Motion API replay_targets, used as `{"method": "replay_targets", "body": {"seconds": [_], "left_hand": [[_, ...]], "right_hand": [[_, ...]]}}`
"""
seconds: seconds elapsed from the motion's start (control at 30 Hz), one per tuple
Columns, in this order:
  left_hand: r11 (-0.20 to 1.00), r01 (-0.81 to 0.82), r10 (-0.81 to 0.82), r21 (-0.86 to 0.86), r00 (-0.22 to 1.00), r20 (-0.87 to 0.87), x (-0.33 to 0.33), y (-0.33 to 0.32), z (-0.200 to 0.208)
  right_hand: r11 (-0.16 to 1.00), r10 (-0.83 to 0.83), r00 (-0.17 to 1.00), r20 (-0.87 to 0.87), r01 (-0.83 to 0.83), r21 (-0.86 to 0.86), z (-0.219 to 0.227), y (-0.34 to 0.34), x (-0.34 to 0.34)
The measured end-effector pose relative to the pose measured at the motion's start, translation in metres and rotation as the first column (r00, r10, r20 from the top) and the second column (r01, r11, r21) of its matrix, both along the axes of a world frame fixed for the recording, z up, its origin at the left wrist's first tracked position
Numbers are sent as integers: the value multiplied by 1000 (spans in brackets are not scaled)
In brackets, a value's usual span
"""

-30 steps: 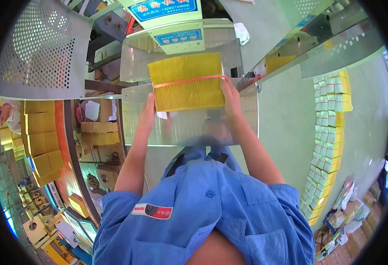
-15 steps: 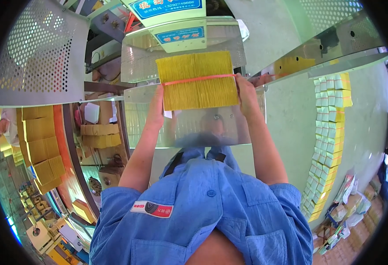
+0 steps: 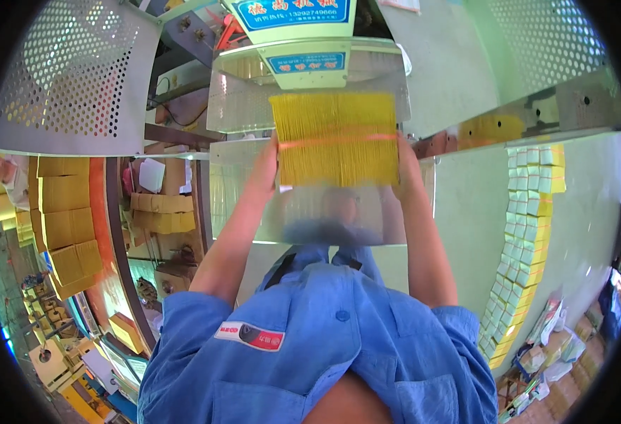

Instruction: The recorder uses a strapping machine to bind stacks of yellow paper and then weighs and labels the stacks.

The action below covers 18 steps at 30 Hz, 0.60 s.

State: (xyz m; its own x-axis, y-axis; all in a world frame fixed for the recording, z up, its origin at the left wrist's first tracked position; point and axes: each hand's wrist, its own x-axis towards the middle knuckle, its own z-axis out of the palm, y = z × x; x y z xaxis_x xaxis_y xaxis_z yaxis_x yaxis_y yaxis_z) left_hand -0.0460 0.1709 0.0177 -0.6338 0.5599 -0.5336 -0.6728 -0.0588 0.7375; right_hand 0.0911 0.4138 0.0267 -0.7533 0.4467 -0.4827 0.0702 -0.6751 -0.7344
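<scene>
Between my two hands is a thick bundle of yellow paper, its many thin edges facing up. A pink band runs across its middle from side to side. My left hand presses on the bundle's left end, and my right hand grips the right end. Most of the fingers are hidden behind or under the paper. Below the bundle lies a shiny metal plate that reflects my arms; whether the paper touches it, I cannot tell.
Ahead stands a pale green machine with a blue sign. Perforated metal panels flank it. Stacked brown cardboard lies at left. On the floor at right runs a long row of banded white-and-yellow bundles, with plastic bags nearby.
The whole view has shifted, so the machine and the bundle sit farther right and slightly lower. Both hands still hold the bundle. A white edge under its lower left corner no longer shows.
</scene>
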Motion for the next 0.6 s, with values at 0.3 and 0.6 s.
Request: {"method": "replay_targets", "body": {"seconds": [0.3,0.6], "left_hand": [[998,-45,11,-49,838,-545,60,-43,24],[960,-262,274,98,952,-134,80,-60,31]], "right_hand": [[972,49,957,-285,20,233,-8,-20,57],[967,-224,921,-320,251,45,-15,-46,79]]}}
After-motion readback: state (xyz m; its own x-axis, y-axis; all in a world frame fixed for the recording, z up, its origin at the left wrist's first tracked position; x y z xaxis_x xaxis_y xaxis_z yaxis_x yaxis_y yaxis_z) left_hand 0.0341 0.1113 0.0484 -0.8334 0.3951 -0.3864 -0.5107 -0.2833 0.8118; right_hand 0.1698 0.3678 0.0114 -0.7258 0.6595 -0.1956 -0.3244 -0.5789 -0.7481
